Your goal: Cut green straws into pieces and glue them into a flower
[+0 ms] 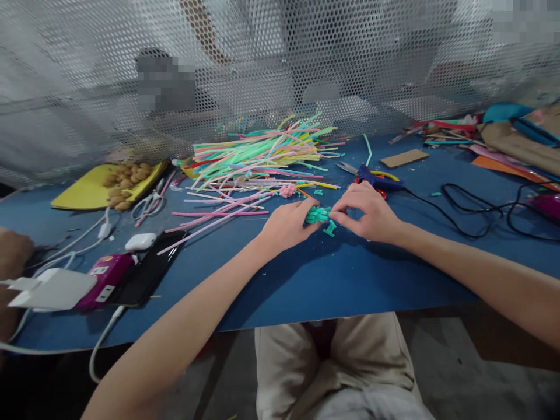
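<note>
My left hand (291,224) is closed around a small mint-green bundle (317,214) of short strips, just above the blue tabletop. At the bundle's right end, the thumb and forefinger of my right hand (365,213) are pinched together; what lies between those fingertips is too small to make out. Loose green bits (330,228) lie on the table below the bundle. A little pink cluster (287,191) sits behind my left hand. Beyond my right hand are metal blades (347,168) and a blue tool (385,181) with a black cord, partly hidden by that hand.
Long pastel straw-like strips (262,151) are heaped at the back, against a perforated metal screen (262,70). Leftward lie a yellow sheet (79,188) with brown lumps, a phone (149,271) and a purple power strip (107,280). Another person's hand (13,254) shows at the left edge.
</note>
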A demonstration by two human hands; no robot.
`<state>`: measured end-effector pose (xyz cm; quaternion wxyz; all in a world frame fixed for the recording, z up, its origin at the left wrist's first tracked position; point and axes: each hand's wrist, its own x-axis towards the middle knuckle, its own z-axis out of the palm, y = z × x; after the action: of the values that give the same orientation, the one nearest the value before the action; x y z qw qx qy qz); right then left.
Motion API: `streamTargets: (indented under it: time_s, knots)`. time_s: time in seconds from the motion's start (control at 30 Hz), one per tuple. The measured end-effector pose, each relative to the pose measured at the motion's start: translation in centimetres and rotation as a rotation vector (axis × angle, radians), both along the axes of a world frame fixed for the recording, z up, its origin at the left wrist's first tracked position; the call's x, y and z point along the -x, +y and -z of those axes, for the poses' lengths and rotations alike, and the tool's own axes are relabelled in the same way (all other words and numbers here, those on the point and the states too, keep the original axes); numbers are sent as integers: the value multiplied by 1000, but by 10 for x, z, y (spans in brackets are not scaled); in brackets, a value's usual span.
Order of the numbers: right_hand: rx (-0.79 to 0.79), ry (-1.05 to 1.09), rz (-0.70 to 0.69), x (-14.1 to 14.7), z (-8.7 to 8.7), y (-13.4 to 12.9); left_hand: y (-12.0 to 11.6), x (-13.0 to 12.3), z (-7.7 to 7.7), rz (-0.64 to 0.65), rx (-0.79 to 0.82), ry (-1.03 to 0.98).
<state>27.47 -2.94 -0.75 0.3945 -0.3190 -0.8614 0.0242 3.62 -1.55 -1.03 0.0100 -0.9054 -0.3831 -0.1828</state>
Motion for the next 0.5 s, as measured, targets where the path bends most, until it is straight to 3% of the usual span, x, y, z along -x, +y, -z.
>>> streamTargets:
  time_s: [0.3,0.5]
  knots:
    - [-108,-66,-45,9,0,-10,-7,-7,-14,-51,0,115]
    - [-172,-75,-17,12,0,-13,-11,-14,-13,-71,5,140]
